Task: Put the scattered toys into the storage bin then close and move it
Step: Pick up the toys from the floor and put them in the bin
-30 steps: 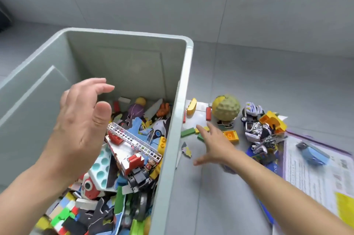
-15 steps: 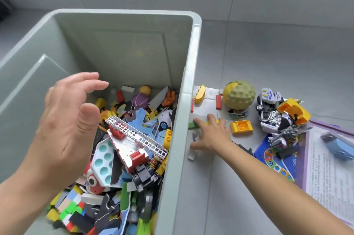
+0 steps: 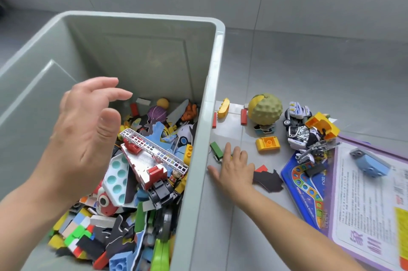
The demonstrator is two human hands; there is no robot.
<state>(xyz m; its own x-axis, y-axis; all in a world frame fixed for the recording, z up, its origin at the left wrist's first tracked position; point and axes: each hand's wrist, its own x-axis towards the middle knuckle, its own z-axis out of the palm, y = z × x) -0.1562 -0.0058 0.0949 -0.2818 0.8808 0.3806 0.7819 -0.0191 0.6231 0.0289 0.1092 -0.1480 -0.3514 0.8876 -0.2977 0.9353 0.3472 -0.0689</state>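
- Head view: my right hand (image 3: 235, 168) lies palm-down on the floor just beside the bin (image 3: 217, 67), on its right side. Fingers spread and flat, not curled; whether anything is pinned under the palm I cannot tell.
- Green brick (image 3: 216, 149) sits just past my fingertips, toward the bin wall. Long axis slants from upper left to lower right, roughly across my fingers.
- So, as I judge it, the pick is a short reach forward and left, pinching across the narrow side.
- Black puzzle piece (image 3: 268, 181) lies flat, touching the right edge of that hand; a red scrap (image 3: 261, 168) just above it.
- Orange brick (image 3: 267, 143) is near, ahead and right; ball (image 3: 265, 109) and toy cars (image 3: 302, 131) farther off.
- My left hand (image 3: 87, 136) hangs over the bin, loosely cupped, holding nothing. The wall stands between it and the floor toys, so the right hand is the nearer one.
- Bin is partly filled, fire truck (image 3: 152, 158) on top; no lid in view.
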